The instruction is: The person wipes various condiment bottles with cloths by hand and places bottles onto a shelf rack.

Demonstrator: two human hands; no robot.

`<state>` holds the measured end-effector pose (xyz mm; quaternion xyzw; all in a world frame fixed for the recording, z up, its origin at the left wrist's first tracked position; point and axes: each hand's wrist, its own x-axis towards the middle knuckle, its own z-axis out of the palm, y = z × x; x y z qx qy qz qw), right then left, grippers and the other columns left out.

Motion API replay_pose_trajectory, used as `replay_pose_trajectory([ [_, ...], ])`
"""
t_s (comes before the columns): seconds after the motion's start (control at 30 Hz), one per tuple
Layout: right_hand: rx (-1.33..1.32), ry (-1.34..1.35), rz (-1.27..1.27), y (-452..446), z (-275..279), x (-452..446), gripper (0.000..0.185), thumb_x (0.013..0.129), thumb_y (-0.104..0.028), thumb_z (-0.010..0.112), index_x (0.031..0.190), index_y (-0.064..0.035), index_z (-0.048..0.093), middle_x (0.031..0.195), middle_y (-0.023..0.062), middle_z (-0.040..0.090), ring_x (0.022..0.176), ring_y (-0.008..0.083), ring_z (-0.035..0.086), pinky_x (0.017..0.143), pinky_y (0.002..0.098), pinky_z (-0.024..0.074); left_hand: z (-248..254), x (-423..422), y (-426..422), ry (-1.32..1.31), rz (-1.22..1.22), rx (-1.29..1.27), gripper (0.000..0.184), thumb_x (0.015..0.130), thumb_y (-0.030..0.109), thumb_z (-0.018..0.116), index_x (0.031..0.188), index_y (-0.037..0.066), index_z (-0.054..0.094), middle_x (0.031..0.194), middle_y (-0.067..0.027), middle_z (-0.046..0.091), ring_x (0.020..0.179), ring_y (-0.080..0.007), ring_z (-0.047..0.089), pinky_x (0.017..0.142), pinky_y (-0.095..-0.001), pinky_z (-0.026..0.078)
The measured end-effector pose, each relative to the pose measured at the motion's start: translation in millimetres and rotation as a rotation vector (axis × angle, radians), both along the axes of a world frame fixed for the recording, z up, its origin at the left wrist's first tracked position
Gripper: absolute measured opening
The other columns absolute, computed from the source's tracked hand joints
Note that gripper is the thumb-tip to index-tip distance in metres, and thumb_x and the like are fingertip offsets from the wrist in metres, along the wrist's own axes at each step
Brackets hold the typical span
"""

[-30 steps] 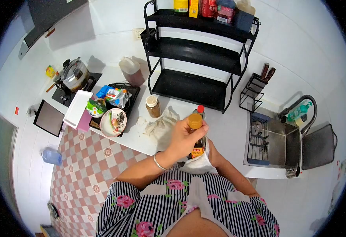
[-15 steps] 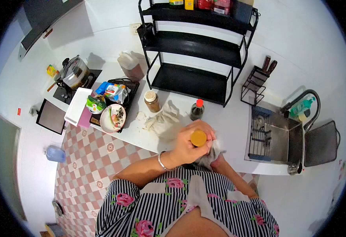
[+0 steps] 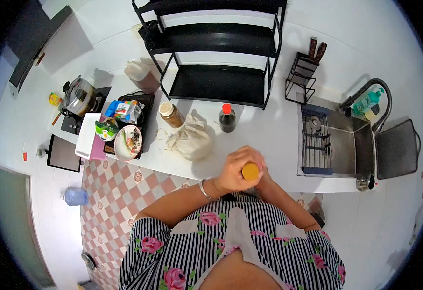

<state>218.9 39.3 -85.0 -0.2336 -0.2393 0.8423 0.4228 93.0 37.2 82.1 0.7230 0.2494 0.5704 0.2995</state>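
My left hand (image 3: 235,166), with a bracelet on its wrist, is closed round a container with a round yellow cap (image 3: 250,171), held before my body at the counter's front edge. The cap faces up and the body of the container is hidden. Pressed close on the other side is my right hand (image 3: 263,178); it looks closed on the same container, though most of its fingers are hidden. Beyond my hands on the counter stand a dark bottle with a red cap (image 3: 227,119), a bunched cream cloth bag (image 3: 190,140) and a jar with a pale lid (image 3: 171,115).
A black rack (image 3: 216,82) stands at the back. To the left are a bowl with food (image 3: 119,150), packets (image 3: 129,111), a jug (image 3: 141,76) and a pot (image 3: 80,95). On the right are a knife holder (image 3: 301,77) and a sink (image 3: 342,159) with a drain rack.
The view has shifted, so the counter things sit differently in it. My hands are closer together round the container. A blurred whitish thing below my left hand no longer shows.
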Motion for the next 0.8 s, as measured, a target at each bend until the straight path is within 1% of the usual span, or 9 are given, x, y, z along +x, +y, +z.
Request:
replay_pose_trajectory([
  [0.07,-0.333,0.207,-0.109,5.9,-9.7,-0.1,0.038,0.097,-0.037,0.042,0.123,-0.0100,0.050,0.118,0.0094,0.056,0.106,0.0222,0.057,0.091,0.0367,0.0482,-16.9,9.5,9.9,-0.055,0.080,-0.094,0.014,0.070,0.001,0.068,0.078,0.003,0.057,0.079,-0.0093,0.063,0.075,-0.0255,0.061,0.071,-0.0341,0.049],
  [0.17,-0.325,-0.117,-0.219,21.2,9.8,15.8,0.036,0.097,-0.034,0.044,0.124,-0.0112,0.049,0.116,0.0064,0.058,0.096,0.0191,0.061,0.084,0.0321,0.0521,-32.5,19.6,26.4,-0.143,0.161,-0.287,0.010,0.075,0.002,0.065,0.080,0.001,0.056,0.081,-0.0099,0.062,0.076,-0.0215,0.060,0.071,-0.0321,0.048],
  [0.23,-0.109,-0.057,-0.086,36.6,9.5,25.8,0.037,0.098,-0.032,0.043,0.127,-0.0100,0.048,0.114,0.0064,0.059,0.095,0.0185,0.061,0.081,0.0319,0.0528,-28.5,24.7,30.6,-0.156,0.143,-0.313,0.008,0.078,0.003,0.063,0.081,0.001,0.056,0.084,-0.0098,0.062,0.079,-0.0192,0.060,0.073,-0.0309,0.047],
  [0.37,-0.198,0.223,0.035,41.1,23.2,36.1,0.037,0.098,-0.027,0.044,0.130,-0.0086,0.046,0.111,0.0061,0.060,0.092,0.0160,0.061,0.077,0.0305,0.0535,-22.9,21.2,41.8,-0.273,-0.104,-0.377,0.006,0.081,0.002,0.061,0.084,0.002,0.056,0.091,-0.0080,0.061,0.084,-0.0149,0.058,0.078,-0.0291,0.046],
  [0.47,-0.111,-0.029,-0.188,35.6,9.7,33.1,0.035,0.097,-0.027,0.045,0.128,-0.0093,0.048,0.110,0.0052,0.060,0.088,0.0151,0.061,0.073,0.0294,0.0532,-14.2,19.3,45.6,-0.422,-0.063,-0.473,0.011,0.082,0.003,0.062,0.090,0.003,0.055,0.097,-0.0060,0.059,0.090,-0.0135,0.056,0.083,-0.0289,0.045],
  [0.63,-0.298,0.236,-0.382,26.9,20.4,23.2,0.041,0.096,-0.036,0.045,0.125,-0.0067,0.049,0.116,0.0087,0.059,0.103,0.0218,0.059,0.087,0.0348,0.0497,-43.8,47.0,28.6,-0.338,0.203,-0.539,0.064,0.075,0.005,0.073,0.129,0.001,0.039,0.113,-0.0095,0.056,0.103,-0.0184,0.056,0.092,-0.0322,0.045],
  [0.73,-0.067,0.188,-0.337,20.3,69.5,11.8,0.044,0.096,-0.038,0.046,0.126,-0.0065,0.048,0.120,0.0087,0.057,0.108,0.0204,0.056,0.091,0.0354,0.0469,-42.3,47.7,15.0,-0.383,0.126,-0.571,0.041,0.074,0.001,0.072,0.110,-0.002,0.052,0.107,-0.0096,0.059,0.096,-0.0135,0.058,0.084,-0.0281,0.049],
  [0.77,-0.055,0.112,-0.343,20.6,59.9,17.5,0.044,0.096,-0.039,0.045,0.126,-0.0069,0.048,0.125,0.0096,0.054,0.112,0.0201,0.054,0.095,0.0348,0.0443,-32.2,39.4,14.5,-0.336,0.045,-0.657,0.068,0.074,0.004,0.072,0.133,0.000,0.037,0.111,-0.0117,0.056,0.103,-0.0190,0.056,0.090,-0.0316,0.046],
  [0.8,-0.134,0.082,-0.351,27.0,56.4,23.7,0.043,0.096,-0.038,0.045,0.126,-0.0075,0.048,0.124,0.0099,0.055,0.111,0.0197,0.054,0.095,0.0347,0.0445,-31.8,29.4,17.6,-0.313,-0.019,-0.662,0.069,0.074,0.004,0.072,0.133,0.000,0.037,0.111,-0.0120,0.056,0.102,-0.0193,0.056,0.090,-0.0318,0.046],
])
